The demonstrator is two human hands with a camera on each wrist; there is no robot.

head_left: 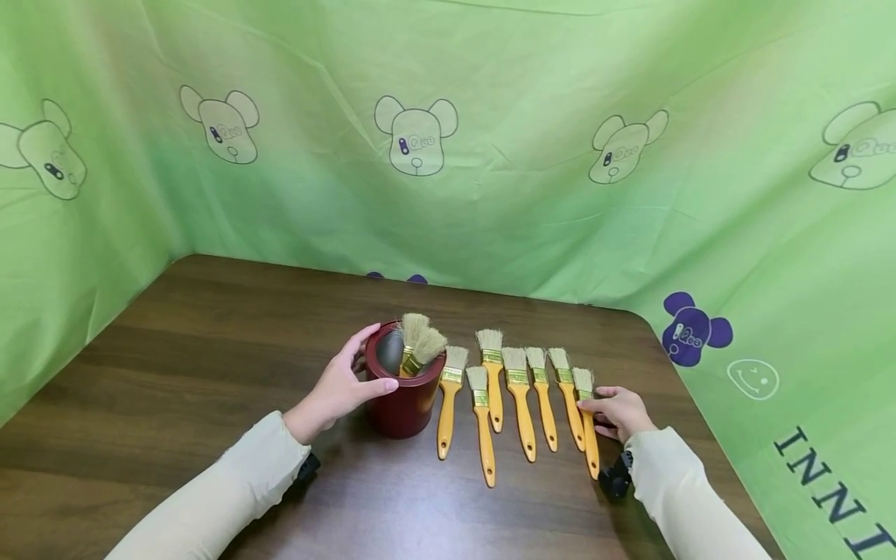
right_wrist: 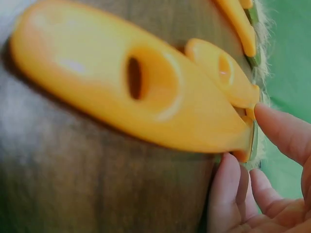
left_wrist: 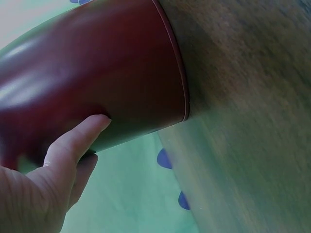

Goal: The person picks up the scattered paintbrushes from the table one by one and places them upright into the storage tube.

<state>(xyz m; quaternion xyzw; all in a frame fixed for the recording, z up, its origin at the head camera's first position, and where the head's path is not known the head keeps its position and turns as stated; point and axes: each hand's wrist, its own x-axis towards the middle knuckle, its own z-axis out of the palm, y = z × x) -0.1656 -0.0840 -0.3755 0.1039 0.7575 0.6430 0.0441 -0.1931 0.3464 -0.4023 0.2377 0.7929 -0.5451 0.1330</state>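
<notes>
A dark red round container [head_left: 402, 411] stands upright on the table. My left hand [head_left: 339, 395] holds it by the rim, thumb at the front and fingers round the far left side. Two paintbrushes [head_left: 425, 344] stand inside it with pale bristles up; their handles are mostly hidden. At the right end of a row of brushes, my right hand [head_left: 621, 412] pinches the last paintbrush [head_left: 591, 451] near its metal band. In the right wrist view, thumb and fingers lie on either side of this brush's yellow handle [right_wrist: 97, 63], which appears to rest on the table.
Between container and right hand lie several more paintbrushes [head_left: 519, 404] with yellow handles, bristles pointing away. One brush [head_left: 483, 428] lies nearer the front. The brown wooden table [head_left: 210, 365] backs onto a green printed cloth [head_left: 490, 218], which also hangs at both sides.
</notes>
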